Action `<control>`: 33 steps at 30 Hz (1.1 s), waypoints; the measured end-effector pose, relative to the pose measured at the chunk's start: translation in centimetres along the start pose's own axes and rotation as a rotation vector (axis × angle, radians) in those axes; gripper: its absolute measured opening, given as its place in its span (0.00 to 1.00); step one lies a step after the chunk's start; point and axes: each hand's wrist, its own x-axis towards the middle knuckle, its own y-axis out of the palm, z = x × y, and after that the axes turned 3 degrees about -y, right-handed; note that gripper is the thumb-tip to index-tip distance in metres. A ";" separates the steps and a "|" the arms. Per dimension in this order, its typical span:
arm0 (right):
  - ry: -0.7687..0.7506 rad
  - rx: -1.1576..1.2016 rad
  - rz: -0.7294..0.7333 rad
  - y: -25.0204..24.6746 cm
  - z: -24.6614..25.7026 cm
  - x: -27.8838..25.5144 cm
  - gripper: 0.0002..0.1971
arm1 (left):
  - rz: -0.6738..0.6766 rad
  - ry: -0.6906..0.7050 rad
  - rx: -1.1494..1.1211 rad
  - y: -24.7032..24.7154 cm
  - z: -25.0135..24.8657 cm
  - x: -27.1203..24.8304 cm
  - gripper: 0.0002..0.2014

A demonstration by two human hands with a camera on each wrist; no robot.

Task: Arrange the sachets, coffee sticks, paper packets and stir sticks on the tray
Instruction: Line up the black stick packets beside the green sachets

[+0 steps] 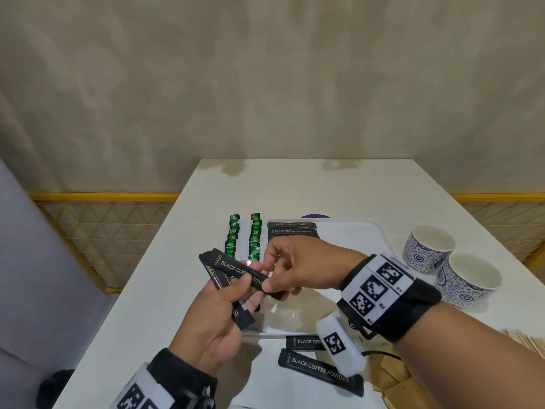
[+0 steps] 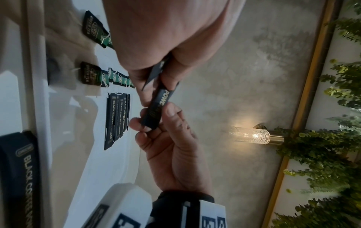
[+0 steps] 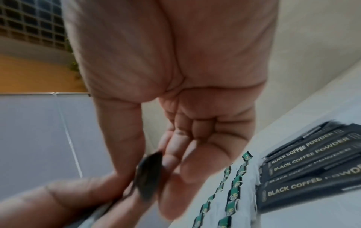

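My left hand [image 1: 236, 293] grips a small bunch of black coffee sticks [image 1: 224, 273] above the tray's near left corner. My right hand [image 1: 272, 283] pinches the end of the top stick [image 1: 250, 274] between thumb and fingers; the left wrist view shows the same pinch on that stick [image 2: 159, 103]. On the white tray [image 1: 362, 233] lie two columns of green sachets [image 1: 255, 236] and, to their right, a stack of coffee sticks [image 1: 292, 228], partly hidden by my right hand. Two loose coffee sticks [image 1: 320, 369] lie on the table in front of the tray.
Two blue-patterned paper cups [image 1: 469, 280] stand to the right of the tray. Brown paper packets [image 1: 392, 382] and wooden stir sticks [image 1: 528, 340] lie at the near right. The white table [image 1: 165, 278] ends at a drop on the left; a wall stands behind.
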 end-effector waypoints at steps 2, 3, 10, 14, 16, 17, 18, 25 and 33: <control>-0.031 -0.001 -0.033 0.5 0.0 -0.2 0.12 | -0.007 0.001 0.021 0.0 0.1 0.0 0.10; -0.043 0.026 -0.040 0.6 0.1 -0.3 0.11 | -0.010 -0.003 0.030 -0.1 0.0 0.0 0.07; -0.015 -0.095 -0.083 -0.1 -0.1 -1.0 0.03 | -0.093 -0.036 0.082 -0.7 -0.4 -0.1 0.07; 0.168 -0.399 -0.118 -2.4 -1.8 -1.3 0.00 | -0.206 -0.062 0.053 -1.4 -0.9 0.2 0.07; 0.277 -0.519 -0.106 -3.3 -3.0 -1.2 0.01 | -0.229 -0.056 0.070 -1.6 -1.1 0.3 0.08; 0.321 -0.566 -0.092 -3.5 -3.5 -1.1 0.02 | -0.225 -0.050 0.081 -1.6 -1.1 0.2 0.08; 0.352 -0.607 -0.080 -3.5 -4.0 -0.9 0.02 | -0.215 -0.049 0.092 -1.5 -1.0 0.1 0.09; 0.402 -0.863 -0.088 -2.8 -4.3 0.5 0.15 | -0.159 -0.077 0.101 -1.1 -0.9 -0.5 0.08; 0.272 -1.017 0.037 -1.2 -4.0 2.1 0.14 | -0.136 -0.105 0.074 -1.1 -0.9 -0.5 0.11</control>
